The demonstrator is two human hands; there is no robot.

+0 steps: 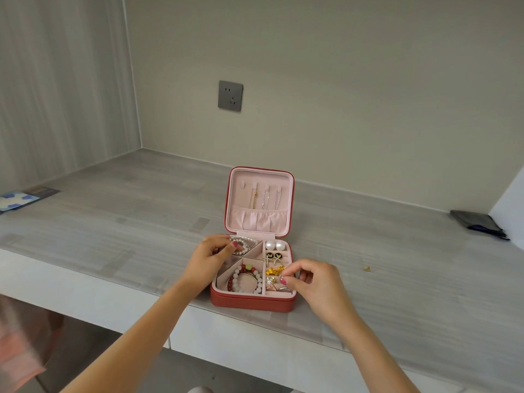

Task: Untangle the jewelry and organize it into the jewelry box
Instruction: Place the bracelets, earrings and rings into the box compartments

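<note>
On the grey desk (113, 222), the left hand (211, 255) curls its thumb and fingers round a pearl bracelet (243, 244) at the back-left compartment of the open red jewelry box (252, 303). Right of it, the right hand (314, 282) pinches thumb against forefinger over the rings (276, 283) in the front-right compartment; what it pinches is too small to tell. A small gold piece (367, 268) lies apart, further right.

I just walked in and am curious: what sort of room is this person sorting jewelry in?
Probably a home, at a built-in desk or dressing nook. A long grey wood-grain counter runs between plain panelled walls, a wall socket sits above it, and an open jewelry box stands on it.
</note>
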